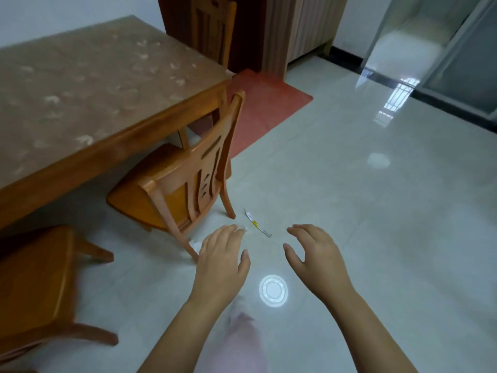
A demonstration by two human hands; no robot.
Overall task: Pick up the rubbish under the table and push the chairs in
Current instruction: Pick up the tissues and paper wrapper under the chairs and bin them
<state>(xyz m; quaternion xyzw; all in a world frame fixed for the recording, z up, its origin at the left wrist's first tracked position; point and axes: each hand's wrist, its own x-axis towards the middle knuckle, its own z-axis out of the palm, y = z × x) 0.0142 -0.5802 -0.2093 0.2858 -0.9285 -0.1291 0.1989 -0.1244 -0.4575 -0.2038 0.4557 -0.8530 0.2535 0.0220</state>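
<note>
Just past L grip, R grip: wrapper

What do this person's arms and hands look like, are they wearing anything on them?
Both the left hand and the right hand are bare: no gloves, rings or watch show. The forearms are bare too, with no sleeves in view. A blurred pale pink garment shows low between the arms.
</note>
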